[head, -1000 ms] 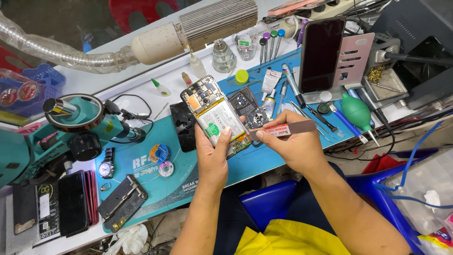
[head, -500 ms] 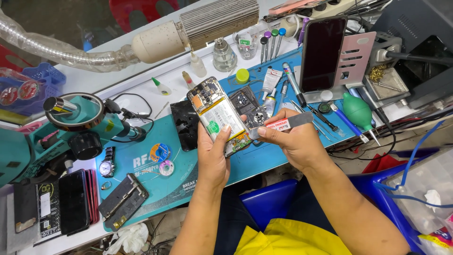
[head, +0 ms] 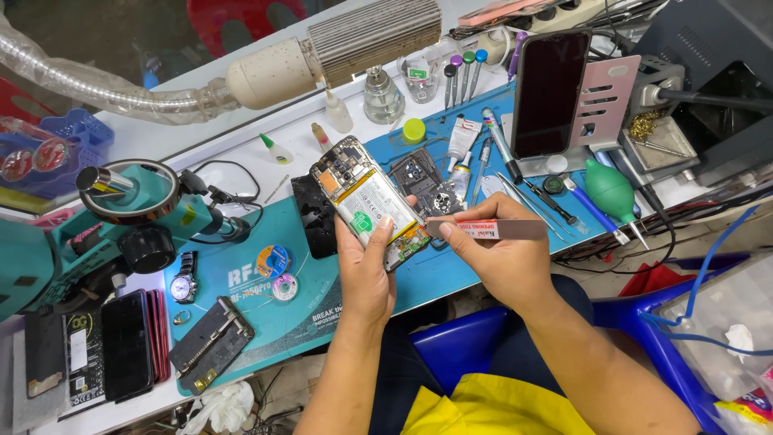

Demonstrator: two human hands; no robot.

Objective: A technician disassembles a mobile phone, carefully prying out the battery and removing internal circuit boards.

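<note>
The opened phone (head: 366, 201) sits tilted in my left hand (head: 364, 270), back cover off, battery and circuit board facing up, lifted just above the blue work mat (head: 274, 314). Over the last 1 second I have drawn the flat metal opening tool (head: 487, 229) a little to the right, so its tip now rests at the phone's lower right corner instead of reaching in over the board; I judge I am working that bottom edge. My left hand is wrapped around the phone's lower end, thumb along one side and fingers under the other. My right hand (head: 499, 258) is pinched shut on the tool, thumb and forefinger on its flat handle. Just beyond the tool's tip lie small dark phone parts (head: 423, 181); farther right of my right hand a green rubber blower (head: 610, 192); well left of my left hand a teal microscope (head: 129, 217).
</note>
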